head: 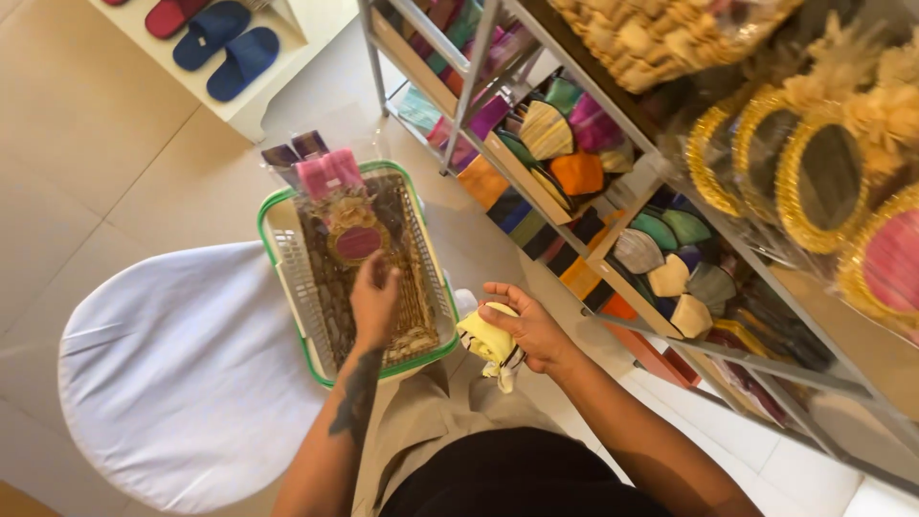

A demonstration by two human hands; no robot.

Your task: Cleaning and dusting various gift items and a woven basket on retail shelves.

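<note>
Head view, looking down: nearest the camera, at 6 o'clock, are the person's dark top and beige trousers, with both forearms reaching forward. The right hand is closed around a pale yellow cloth, which is bunched in the palm and hangs a little below the fingers, just right of the basket. The left hand, with a tattooed forearm behind it, reaches down into the green-rimmed white basket; its fingers are loosely curled over the woven items inside, and whether they grip anything cannot be told. The basket rests on a white covered seat that spreads toward 8 o'clock. Inside the basket, toward 12 o'clock, lies a small round mirror with a gold frame, and pink and purple packets stick out over its far rim. At 2 o'clock stands a metal shelf rack filled with colourful woven fans and larger gold-framed mirrors. At 11 o'clock, blue and red slippers lie on a white shelf.
</note>
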